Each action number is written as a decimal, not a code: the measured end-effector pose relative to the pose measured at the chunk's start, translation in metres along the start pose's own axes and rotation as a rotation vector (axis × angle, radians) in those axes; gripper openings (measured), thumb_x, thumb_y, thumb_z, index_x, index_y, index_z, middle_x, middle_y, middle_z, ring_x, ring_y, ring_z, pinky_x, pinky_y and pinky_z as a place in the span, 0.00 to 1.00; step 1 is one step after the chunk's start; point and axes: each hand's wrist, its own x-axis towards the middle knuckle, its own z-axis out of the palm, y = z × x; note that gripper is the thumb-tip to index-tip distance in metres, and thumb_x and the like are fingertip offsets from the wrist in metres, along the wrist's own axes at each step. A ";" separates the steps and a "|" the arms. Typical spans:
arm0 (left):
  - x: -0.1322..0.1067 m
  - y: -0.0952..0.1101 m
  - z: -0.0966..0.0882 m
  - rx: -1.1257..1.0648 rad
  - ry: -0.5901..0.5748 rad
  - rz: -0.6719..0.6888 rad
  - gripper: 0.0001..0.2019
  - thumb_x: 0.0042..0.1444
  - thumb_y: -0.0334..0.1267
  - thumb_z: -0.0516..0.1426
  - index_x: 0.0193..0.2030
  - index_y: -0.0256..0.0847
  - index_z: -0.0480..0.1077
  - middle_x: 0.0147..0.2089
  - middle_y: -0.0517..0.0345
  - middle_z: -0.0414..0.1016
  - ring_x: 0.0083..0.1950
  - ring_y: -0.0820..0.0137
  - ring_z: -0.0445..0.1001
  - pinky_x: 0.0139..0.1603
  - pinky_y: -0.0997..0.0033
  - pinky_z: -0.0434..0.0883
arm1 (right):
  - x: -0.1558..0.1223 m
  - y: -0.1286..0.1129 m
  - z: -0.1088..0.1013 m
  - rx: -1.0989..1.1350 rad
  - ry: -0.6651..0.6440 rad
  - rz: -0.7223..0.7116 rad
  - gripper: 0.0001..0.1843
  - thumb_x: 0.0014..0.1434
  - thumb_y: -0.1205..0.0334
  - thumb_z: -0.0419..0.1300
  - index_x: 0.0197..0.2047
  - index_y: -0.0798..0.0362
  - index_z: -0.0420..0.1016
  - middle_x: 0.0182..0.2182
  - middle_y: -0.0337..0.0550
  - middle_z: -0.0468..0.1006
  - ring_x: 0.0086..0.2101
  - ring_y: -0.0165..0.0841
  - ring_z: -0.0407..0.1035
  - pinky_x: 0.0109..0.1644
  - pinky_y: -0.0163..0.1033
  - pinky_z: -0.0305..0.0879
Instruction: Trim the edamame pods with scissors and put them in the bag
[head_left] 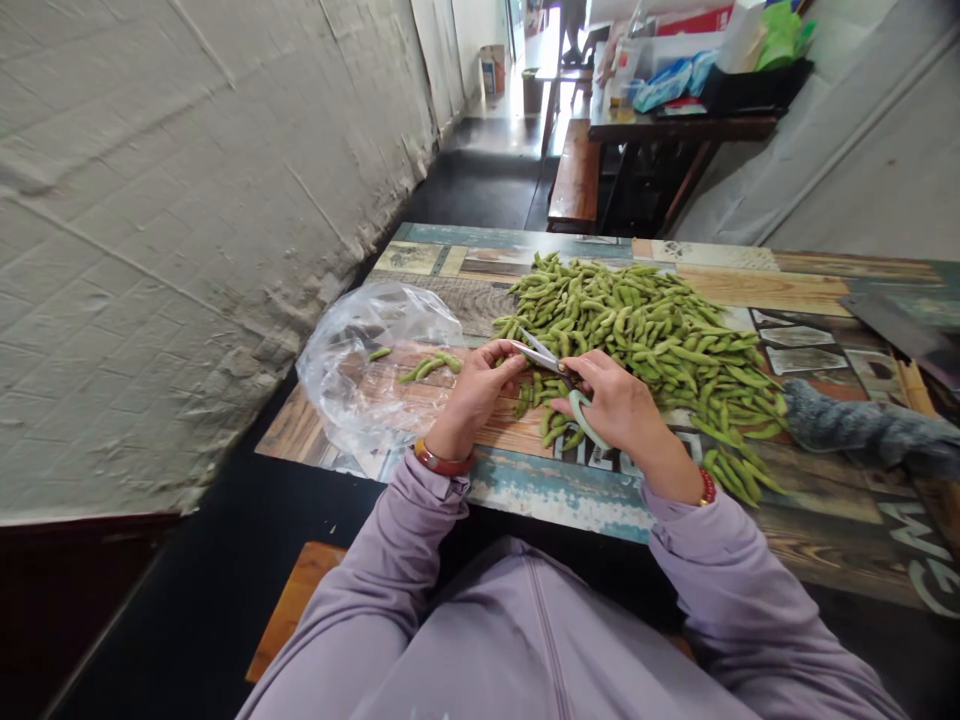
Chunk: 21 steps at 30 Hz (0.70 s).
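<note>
My right hand (619, 402) grips a pair of scissors (577, 405) by its pale green handles, the metal blades apart and pointing up to the left. Close to those blades, my left hand (484, 385) pinches an edamame pod; fingers hide most of it and only a bit of green shows. Just beyond both hands lies a big heap of green edamame pods (630, 315), some spilling toward the front edge. To the left, a clear plastic bag (345, 350) is spread on the table, with a few pods (431, 367) lying at it.
The table (517, 480) has a patchwork wood pattern. At its right are a grey cloth-like roll (862, 420) and a flat dark blade-like piece (907, 325). A white wall (187, 220) runs along the left. Behind stand a bench (575, 175) and a cluttered table (682, 128).
</note>
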 end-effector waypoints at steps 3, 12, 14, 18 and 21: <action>0.001 -0.005 0.000 -0.025 -0.053 0.001 0.13 0.49 0.42 0.68 0.37 0.36 0.76 0.35 0.56 0.75 0.33 0.73 0.73 0.29 0.77 0.65 | 0.000 0.000 0.001 0.004 0.001 -0.003 0.20 0.58 0.58 0.66 0.53 0.51 0.73 0.45 0.47 0.76 0.36 0.37 0.74 0.37 0.40 0.70; 0.001 -0.008 -0.001 -0.011 -0.042 0.036 0.12 0.50 0.43 0.68 0.35 0.37 0.77 0.32 0.58 0.75 0.28 0.77 0.68 0.26 0.78 0.63 | 0.000 0.000 0.001 -0.007 -0.005 -0.003 0.20 0.59 0.57 0.66 0.53 0.52 0.73 0.45 0.47 0.75 0.36 0.36 0.74 0.36 0.39 0.70; 0.000 -0.007 0.000 -0.007 -0.040 0.054 0.12 0.50 0.43 0.68 0.36 0.37 0.77 0.33 0.58 0.75 0.30 0.76 0.69 0.27 0.78 0.64 | 0.000 0.000 0.002 -0.012 -0.009 -0.008 0.20 0.58 0.57 0.66 0.53 0.51 0.73 0.45 0.47 0.76 0.36 0.36 0.74 0.36 0.39 0.70; -0.001 -0.005 0.003 0.050 -0.048 0.058 0.11 0.50 0.42 0.68 0.33 0.36 0.77 0.30 0.59 0.74 0.26 0.78 0.64 0.25 0.78 0.61 | 0.000 0.000 0.002 -0.004 -0.010 -0.012 0.20 0.58 0.57 0.66 0.52 0.51 0.73 0.44 0.47 0.76 0.36 0.37 0.73 0.37 0.40 0.70; -0.003 -0.003 0.006 0.068 -0.047 0.068 0.11 0.49 0.42 0.68 0.32 0.36 0.78 0.28 0.59 0.73 0.25 0.79 0.62 0.25 0.77 0.60 | 0.000 -0.002 0.001 0.001 -0.014 -0.013 0.20 0.58 0.56 0.67 0.52 0.52 0.73 0.44 0.47 0.75 0.35 0.37 0.73 0.38 0.41 0.70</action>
